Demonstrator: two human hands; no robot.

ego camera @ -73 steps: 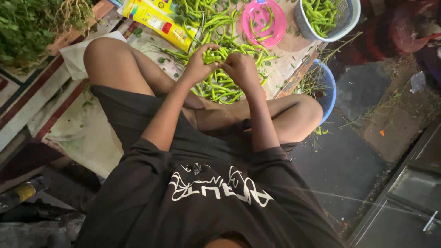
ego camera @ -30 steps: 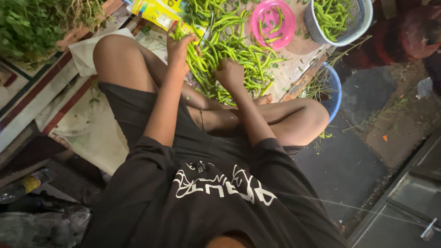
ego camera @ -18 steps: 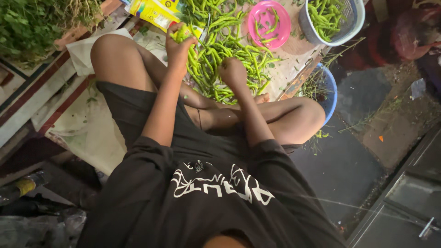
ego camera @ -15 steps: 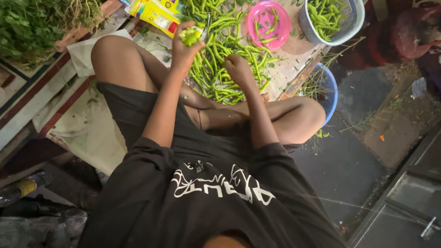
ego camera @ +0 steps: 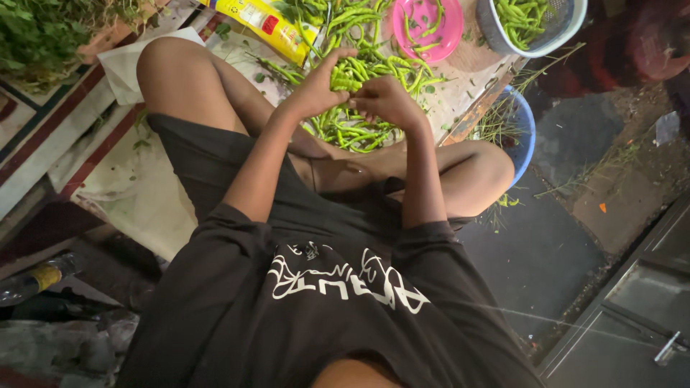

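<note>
Head view, looking straight down: the person sits cross-legged in a black shirt and shorts, both arms stretched forward over the lap. The left hand [ego camera: 316, 90] is up above the pile of green chillies [ego camera: 352, 126], thumb and forefinger curled into an open hook, the other fingers bent, and a small bunch of chillies [ego camera: 346, 77] sits pinched at its fingertips. The right hand [ego camera: 388, 100] comes in right beside it, fingers folded down tight, knuckles up, its tips meeting the same bunch; whether it has a firm hold of the bunch I cannot tell, since the back of the hand hides the fingertips. Both hands are touching or nearly touching, directly over the heap, which is spread on a pale sheet [ego camera: 172, 208] in front of the crossed legs. Just beyond the heap, a pink bowl [ego camera: 449, 32] holds a few chillies, and to its right a grey-blue basket [ego camera: 568, 29] is filled with more. A yellow packet [ego camera: 251, 21] lies at the far left of the pile. A blue tub [ego camera: 528, 129] peeks out beside the right knee, with green stalks in it.
</note>
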